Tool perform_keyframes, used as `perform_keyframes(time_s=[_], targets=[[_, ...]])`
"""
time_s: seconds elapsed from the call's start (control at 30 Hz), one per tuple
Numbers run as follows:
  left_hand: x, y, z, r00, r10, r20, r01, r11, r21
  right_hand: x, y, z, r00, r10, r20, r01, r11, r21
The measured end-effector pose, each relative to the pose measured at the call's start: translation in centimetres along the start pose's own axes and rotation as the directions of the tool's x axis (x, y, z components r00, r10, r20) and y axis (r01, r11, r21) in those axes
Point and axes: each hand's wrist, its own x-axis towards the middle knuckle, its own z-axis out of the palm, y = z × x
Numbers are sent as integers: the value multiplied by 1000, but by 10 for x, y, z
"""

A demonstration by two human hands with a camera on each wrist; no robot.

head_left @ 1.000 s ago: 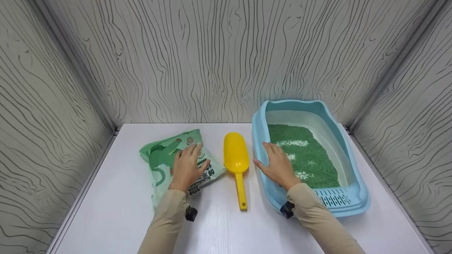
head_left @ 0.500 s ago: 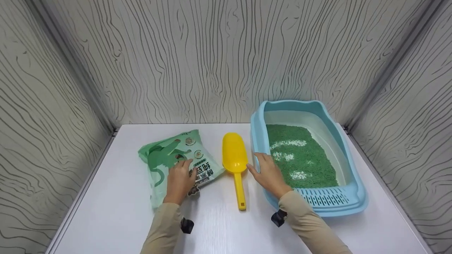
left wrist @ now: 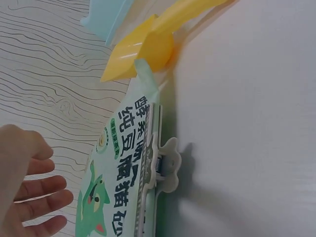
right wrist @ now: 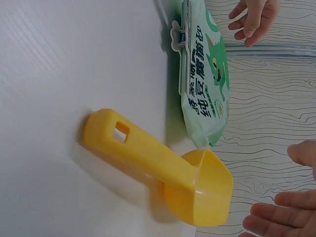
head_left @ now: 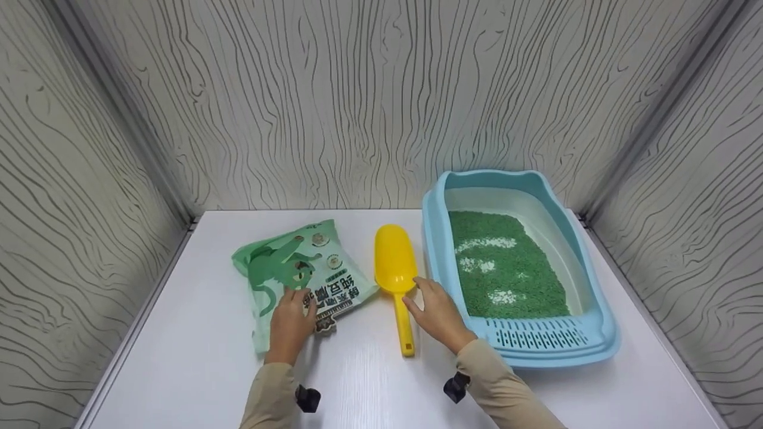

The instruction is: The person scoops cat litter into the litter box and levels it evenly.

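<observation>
A green-and-white bag of cat litter (head_left: 316,256) lies on the left of the table, a clip (left wrist: 169,165) along its near edge. My left hand (head_left: 291,326) hovers above the bag's front part with loosely bent fingers; the left wrist view shows a gap between the fingers (left wrist: 47,205) and the bag. To the right lies a yellow scoop (head_left: 396,262), handle toward me. Close beside that handle, my right hand (head_left: 440,314) is held with fingers apart and nothing in it. The right wrist view has the scoop's handle (right wrist: 143,148) free of the fingers.
On the right stands a light blue litter box (head_left: 437,238) holding green litter (head_left: 518,268) with white patches; its near end has a slotted ledge (head_left: 536,336). Wood-patterned walls (head_left: 381,107) enclose the white table (head_left: 363,393) at the back and sides.
Both hands have drawn back toward me. The right hand has also moved left, from over the litter box's edge to beside the scoop's handle. Bag, scoop and box lie as before.
</observation>
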Motion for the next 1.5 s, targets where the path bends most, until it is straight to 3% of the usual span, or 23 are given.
perform_keyframes(time_s=[0.13, 0.27, 0.37, 0.73, 0.9, 1.03, 1.2, 1.33, 1.5], targets=[[-9, -9, 2, 998, -62, -7, 62, 998, -22, -4, 0, 9, 1000, -19, 5, 19, 1000, 16], [-18, -19, 4, 993, -74, -92, 73, 997, -19, -8, 0, 19, 999, -32, 14, 31, 999, 25], [-24, -27, 4, 982, -110, -152, 109, 994, -16, -11, -2, 25, 999, -26, 20, 25, 999, 30], [-40, -54, 1, 932, -281, -229, 279, 959, -43, -19, -9, 44, 1000, -9, 29, 8, 1000, 25], [-46, -62, -2, 899, -416, -136, 406, 909, -99, -23, -12, 52, 997, -70, -28, 71, 997, 26], [-50, -67, -4, 841, -541, 15, 538, 833, -126, -24, -12, 56, 997, -71, 3, 71, 997, 38], [-54, -72, -2, 777, -601, 186, 627, 764, -150, -23, -14, 59, 998, -25, 62, 22, 999, 45], [-54, -75, -1, 750, -615, 243, 656, 739, -154, -23, -16, 60, 998, -11, 69, 8, 999, 34], [-53, -79, -3, 743, -618, 255, 665, 724, -184, -23, -16, 63, 998, -8, 64, 4, 999, 49]])
